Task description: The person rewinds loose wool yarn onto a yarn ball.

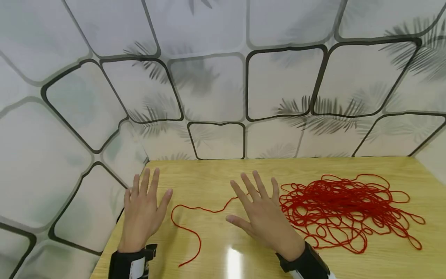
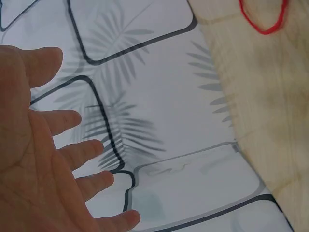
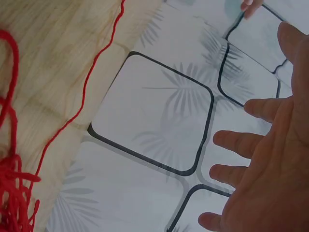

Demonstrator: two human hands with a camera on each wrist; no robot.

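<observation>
A tangled heap of red yarn (image 1: 334, 205) lies on the right part of the wooden table. From it a loose strand (image 1: 198, 208) winds leftward and ends near the front, between the hands. My left hand (image 1: 143, 213) is held above the table's left side, fingers straight and spread, holding nothing. Over the table just left of the heap, my right hand (image 1: 265, 217) also has its fingers spread and holds nothing; it hides part of the strand. In the right wrist view, the strand (image 3: 84, 92) and the edge of the heap (image 3: 14, 193) show beside the right hand (image 3: 265, 164).
The wooden table (image 1: 209, 178) meets a wall (image 1: 216, 89) at the back, covered in a stone-outline and leaf pattern. Another patterned wall (image 1: 45, 155) stands along the left side. Dark bands (image 1: 129, 263) are worn at both wrists.
</observation>
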